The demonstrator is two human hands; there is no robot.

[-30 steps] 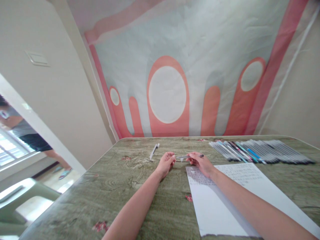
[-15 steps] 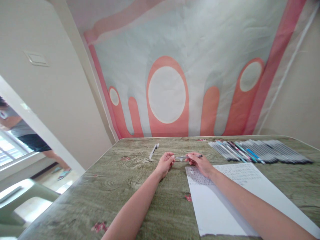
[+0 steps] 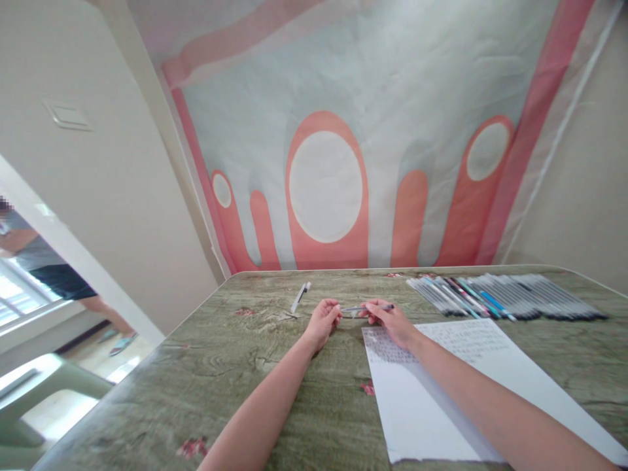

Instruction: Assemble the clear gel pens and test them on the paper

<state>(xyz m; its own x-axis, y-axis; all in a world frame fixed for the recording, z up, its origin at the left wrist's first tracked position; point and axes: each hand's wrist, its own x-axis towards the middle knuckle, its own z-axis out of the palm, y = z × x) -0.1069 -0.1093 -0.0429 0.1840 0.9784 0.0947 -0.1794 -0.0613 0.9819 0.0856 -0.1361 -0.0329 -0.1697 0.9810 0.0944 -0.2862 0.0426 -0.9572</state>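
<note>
A slim pen [image 3: 354, 309] lies roughly level between my two hands, over the middle of the table. My left hand [image 3: 324, 323] pinches its left end between thumb and fingertips. Around the right part of the pen, the fingers of my right hand [image 3: 390, 321] are closed, with the dark end sticking out past them. Something small and pale shows under the pen beside my right fingertips, too small to make out. Partly beneath my right hand and forearm is a white sheet of paper [image 3: 417, 405] with handwriting across its upper part.
Beyond my left hand lies a clear pen piece [image 3: 297, 297] with a dark part beside it. A row of several pens [image 3: 510, 297] spreads along the back right of the wood-patterned table [image 3: 235, 373]. At far left are a pale green chair [image 3: 63, 379] and a person [image 3: 53, 265].
The whole view has shifted slightly to the left. Both hands keep their hold on the pen, in nearly the same pose.
</note>
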